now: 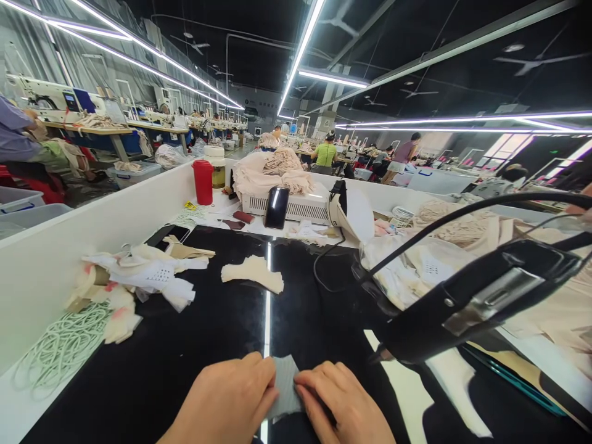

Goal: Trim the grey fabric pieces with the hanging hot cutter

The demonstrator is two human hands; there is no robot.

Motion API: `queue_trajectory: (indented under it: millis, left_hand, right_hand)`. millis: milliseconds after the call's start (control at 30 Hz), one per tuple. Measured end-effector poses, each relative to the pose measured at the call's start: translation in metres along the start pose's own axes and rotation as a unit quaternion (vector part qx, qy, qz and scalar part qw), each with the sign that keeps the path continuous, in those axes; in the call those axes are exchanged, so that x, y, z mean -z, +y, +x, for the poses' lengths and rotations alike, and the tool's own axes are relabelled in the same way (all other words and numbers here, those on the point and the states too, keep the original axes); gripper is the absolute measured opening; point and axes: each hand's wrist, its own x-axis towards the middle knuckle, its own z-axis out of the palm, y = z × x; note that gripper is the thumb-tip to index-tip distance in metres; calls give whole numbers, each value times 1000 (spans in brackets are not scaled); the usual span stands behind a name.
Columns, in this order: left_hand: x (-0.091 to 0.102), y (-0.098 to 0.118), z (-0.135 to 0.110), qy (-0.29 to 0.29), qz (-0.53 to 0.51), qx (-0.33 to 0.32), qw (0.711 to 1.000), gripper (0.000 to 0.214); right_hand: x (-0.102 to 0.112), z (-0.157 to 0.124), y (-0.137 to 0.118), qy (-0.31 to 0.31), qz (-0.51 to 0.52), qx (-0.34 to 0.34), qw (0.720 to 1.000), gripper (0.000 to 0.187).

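Black table surface [139, 370] is spreading under left hand [226, 394] and right hand [346, 401], white side wall [87, 262] is running away left of the left hand; past that wall, far left, sewing tables [113, 131] are standing in rows on grey floor [171, 183], silvery drapes [118, 68] are hanging behind; far ahead of the hands, pale pillar [326, 105] is rising; dark ceiling [259, 31] is stretching overhead, tube lights [302, 52] are glowing white, ceiling fans [530, 64] are hanging; far right of the right hand, windows [504, 157] are showing bright
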Motion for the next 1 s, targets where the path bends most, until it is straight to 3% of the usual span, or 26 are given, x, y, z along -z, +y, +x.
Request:
queue_trajectory:
  millis: [233, 400, 600, 767, 1000]
  left_hand:
    - [5, 7, 3, -69, 44, 33, 996, 17]
    - [1, 4, 2, -46, 60, 14, 997, 17]
    - [-8, -2, -1, 76, 107, -55, 990, 20]
    - [-20, 0, 1, 223, 171, -166, 945, 34]
    - [-39, 6, 6, 304, 105, -221, 921, 44]
  right_hand:
    - [-4, -1, -8, 48, 3, -24, 999, 25]
    - [-5, 0, -11, 64, 0, -29, 998, 28]
    - [-4, -1, -4, 37, -15, 5, 999, 17]
    - [-5, -2, -3, 33, -29, 10, 999, 14]
    - [-9, -2, -2, 33, -47, 19, 998, 15]
